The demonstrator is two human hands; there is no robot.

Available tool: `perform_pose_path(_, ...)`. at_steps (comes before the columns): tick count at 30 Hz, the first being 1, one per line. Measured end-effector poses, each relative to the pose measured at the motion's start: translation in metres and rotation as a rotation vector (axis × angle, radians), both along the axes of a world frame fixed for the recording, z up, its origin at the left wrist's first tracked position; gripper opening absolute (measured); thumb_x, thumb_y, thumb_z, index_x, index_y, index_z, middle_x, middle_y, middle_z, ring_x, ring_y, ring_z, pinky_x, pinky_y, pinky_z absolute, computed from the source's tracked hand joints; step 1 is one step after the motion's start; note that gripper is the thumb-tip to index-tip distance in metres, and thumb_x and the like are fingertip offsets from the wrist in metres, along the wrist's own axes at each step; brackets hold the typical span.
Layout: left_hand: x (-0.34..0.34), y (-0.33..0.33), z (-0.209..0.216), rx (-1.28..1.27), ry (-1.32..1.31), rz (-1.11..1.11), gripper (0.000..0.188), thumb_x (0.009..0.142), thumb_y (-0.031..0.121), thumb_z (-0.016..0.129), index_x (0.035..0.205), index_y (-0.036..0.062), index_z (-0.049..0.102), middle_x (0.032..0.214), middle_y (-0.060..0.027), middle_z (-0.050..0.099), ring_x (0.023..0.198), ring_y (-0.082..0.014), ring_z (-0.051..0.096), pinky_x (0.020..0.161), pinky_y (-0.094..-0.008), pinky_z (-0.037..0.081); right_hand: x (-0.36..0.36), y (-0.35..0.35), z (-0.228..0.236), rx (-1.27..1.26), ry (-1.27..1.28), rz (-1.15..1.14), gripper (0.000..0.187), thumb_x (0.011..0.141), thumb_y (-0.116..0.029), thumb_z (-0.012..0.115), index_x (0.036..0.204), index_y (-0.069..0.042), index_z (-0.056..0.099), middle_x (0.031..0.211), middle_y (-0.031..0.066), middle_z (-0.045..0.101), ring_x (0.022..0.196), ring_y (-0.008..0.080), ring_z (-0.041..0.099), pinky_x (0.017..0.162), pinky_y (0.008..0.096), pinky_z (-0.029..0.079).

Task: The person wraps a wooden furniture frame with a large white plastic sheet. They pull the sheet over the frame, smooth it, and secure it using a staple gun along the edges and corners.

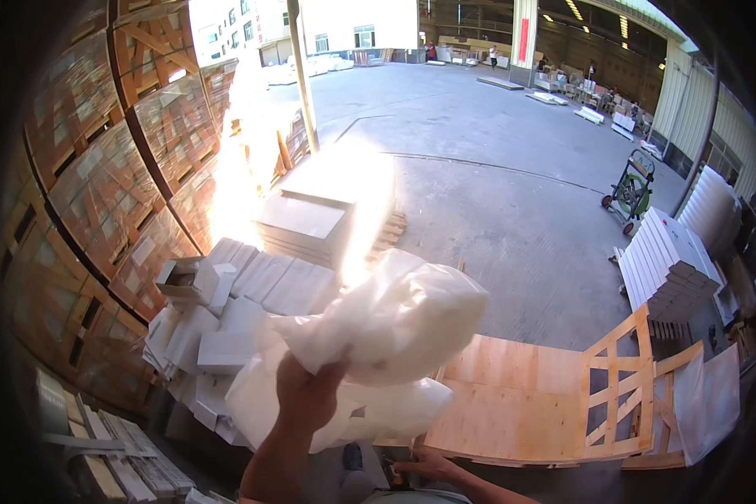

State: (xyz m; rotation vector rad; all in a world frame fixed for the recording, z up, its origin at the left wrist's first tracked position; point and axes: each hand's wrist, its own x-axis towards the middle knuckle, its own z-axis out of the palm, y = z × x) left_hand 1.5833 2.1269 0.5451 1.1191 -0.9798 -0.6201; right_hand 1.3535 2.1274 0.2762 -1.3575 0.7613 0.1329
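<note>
My left hand is raised in front of me, its fingers closed on a crumpled, translucent white packing sheet. The sheet bulges up and away to the right, and its loose folds hang down below the hand. Low in the picture, my right hand is beside the near left corner of a plywood crate panel. Its fingers are curled around something small and dark that I cannot make out. At the panel's right end stands a slatted wooden frame.
White cartons are heaped on the left, before tall wrapped crates. Boards on a pallet stand beyond, partly in glare. To the right are stacked white panels and a wheeled strapping cart. Wooden strips lie at lower left.
</note>
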Motion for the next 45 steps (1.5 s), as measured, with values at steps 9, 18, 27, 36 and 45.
perform_pose_path(9,0.016,-0.016,-0.029,0.167,-0.592,-1.351,0.032,0.088,0.028,0.061,0.114,0.0095,0.065,0.12,-0.0142,0.061,0.111,-0.0338,0.057,0.098,-0.0454,0.04,0.107,-0.021,-0.038,-0.144,-0.046,-0.277,0.035,0.091,-0.033,0.063,0.107,-0.001,0.064,0.088,0.0102,0.068,0.086,0.0207,0.065,0.08,0.0363,0.052)
perform_pose_path(18,-0.004,-0.032,-0.012,-0.5,-0.602,-1.377,0.028,0.092,0.026,0.057,0.114,0.011,0.066,0.117,-0.0154,0.063,0.111,-0.0368,0.057,0.098,-0.0496,0.041,-0.025,-0.059,-0.09,-0.041,0.109,-0.961,0.034,0.092,-0.032,0.061,0.106,-0.001,0.064,0.093,0.0131,0.069,0.089,0.026,0.066,0.081,0.0433,0.053)
perform_pose_path(27,-0.082,-0.118,-0.145,0.49,-0.3,-0.89,0.032,0.098,0.025,0.052,0.1,-0.0044,0.064,0.085,-0.014,0.069,0.076,-0.021,0.069,0.068,-0.036,0.056,-0.179,-0.103,-0.181,0.32,0.079,-1.42,0.032,0.093,-0.031,0.059,0.105,-0.001,0.065,0.097,0.0161,0.069,0.092,0.0312,0.067,0.083,0.0503,0.054)
perform_pose_path(36,-0.1,-0.14,-0.247,0.515,-0.333,-0.623,0.035,0.099,0.022,0.044,0.097,-0.0069,0.063,0.084,-0.0144,0.067,0.07,-0.0219,0.068,0.059,-0.036,0.059,-0.144,-0.052,-0.195,0.834,-0.419,-1.291,0.024,0.095,-0.022,0.057,0.106,-0.001,0.062,0.095,0.0131,0.07,0.086,0.0286,0.07,0.076,0.0445,0.06)
perform_pose_path(45,-0.11,-0.119,-0.329,0.795,-0.54,-0.752,0.036,0.097,0.026,0.05,0.1,-0.0066,0.064,0.08,-0.0151,0.068,0.064,-0.0224,0.068,0.056,-0.0367,0.055,-0.132,0.031,-0.148,0.633,-0.207,-1.492,0.024,0.092,-0.025,0.06,0.105,-0.005,0.065,0.089,0.0061,0.066,0.069,0.0184,0.065,0.071,0.0335,0.057)
